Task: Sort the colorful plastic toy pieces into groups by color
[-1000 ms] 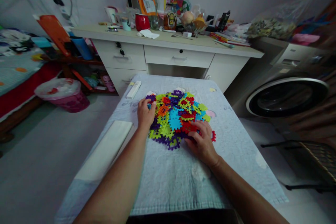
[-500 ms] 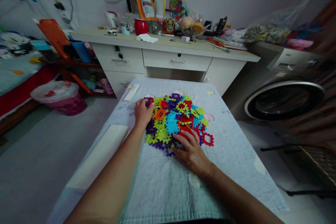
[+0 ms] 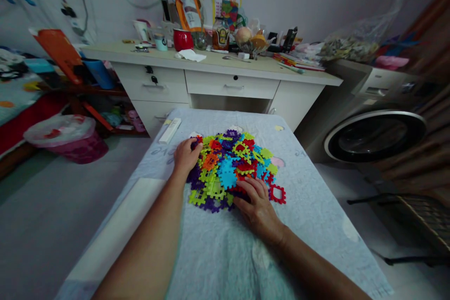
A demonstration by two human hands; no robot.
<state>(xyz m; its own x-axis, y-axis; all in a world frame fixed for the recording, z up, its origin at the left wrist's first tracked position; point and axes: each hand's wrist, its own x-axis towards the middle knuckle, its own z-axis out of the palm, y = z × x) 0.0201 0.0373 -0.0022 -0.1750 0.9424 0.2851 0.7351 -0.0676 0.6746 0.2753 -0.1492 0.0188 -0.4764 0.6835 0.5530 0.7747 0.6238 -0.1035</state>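
pieces of notched plastic [image 3: 228,173] lay heaped at twelve o'clock on the cloth-covered table [image 3: 302,229]. at the heap's ten o'clock, my left hand [image 3: 186,155] curled round its edge, thumb parted from forefinger; my right hand [image 3: 258,206] bent over its five o'clock. i couldn't tell whether either pinched a piece. the work looked early: a red frame [image 3: 278,201] sat at four o'clock, the rest overlapped loosely in mixed colours, and i made out no joined shape.
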